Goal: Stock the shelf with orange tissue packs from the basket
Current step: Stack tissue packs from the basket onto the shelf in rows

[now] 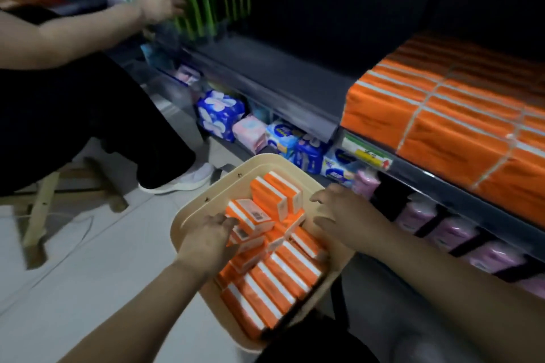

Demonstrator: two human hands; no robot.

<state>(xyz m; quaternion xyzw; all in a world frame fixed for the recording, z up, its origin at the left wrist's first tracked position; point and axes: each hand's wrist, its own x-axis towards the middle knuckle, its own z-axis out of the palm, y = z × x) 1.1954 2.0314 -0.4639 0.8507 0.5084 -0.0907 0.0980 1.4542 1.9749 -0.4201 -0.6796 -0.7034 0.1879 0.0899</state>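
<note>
Nothing here can be read as words or numbers. The price tag [367, 155] on the shelf edge [442, 186] shows green, yellow and red bands with blurred dark marks (the barcode stickers [256, 213] on the orange tissue packs [283, 271] are equally smeared). Logos on the blue packs [284, 135] are illegible.

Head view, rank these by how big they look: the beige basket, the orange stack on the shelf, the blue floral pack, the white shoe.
1. orange stack, cut off by the frame edge
2. beige basket, nearer the camera
3. blue floral pack and white shoe: too alike to rank
</note>
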